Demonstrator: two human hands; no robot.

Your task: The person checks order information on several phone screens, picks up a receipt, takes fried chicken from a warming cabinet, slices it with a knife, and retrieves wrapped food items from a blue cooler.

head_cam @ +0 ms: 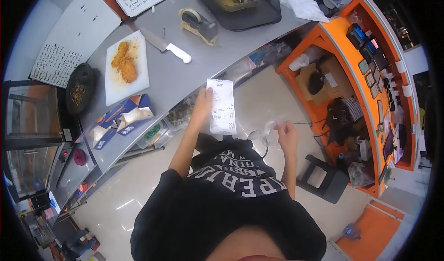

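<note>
My left hand (203,104) grips a long printed paper receipt (223,110) by its left edge, in front of the steel counter (180,84). My right hand (287,134) pinches a crumpled clear plastic piece (266,132) over the floor, apart from the receipt. On the counter, pieces of breaded fried food (125,65) lie on a white cutting board (143,74). A knife with a white handle (178,52) rests beside the board, its blade tip near the board's top corner. Two blue and white printed cartons (135,117) stand below the board.
A tape dispenser (199,25) and a black tray (270,13) holding a clear container are farther back. A dark stone mortar (81,89) stands left of the board. Handwritten whiteboards (78,35) lean behind. An orange counter (350,42) curves on the right, near a black stool (324,179).
</note>
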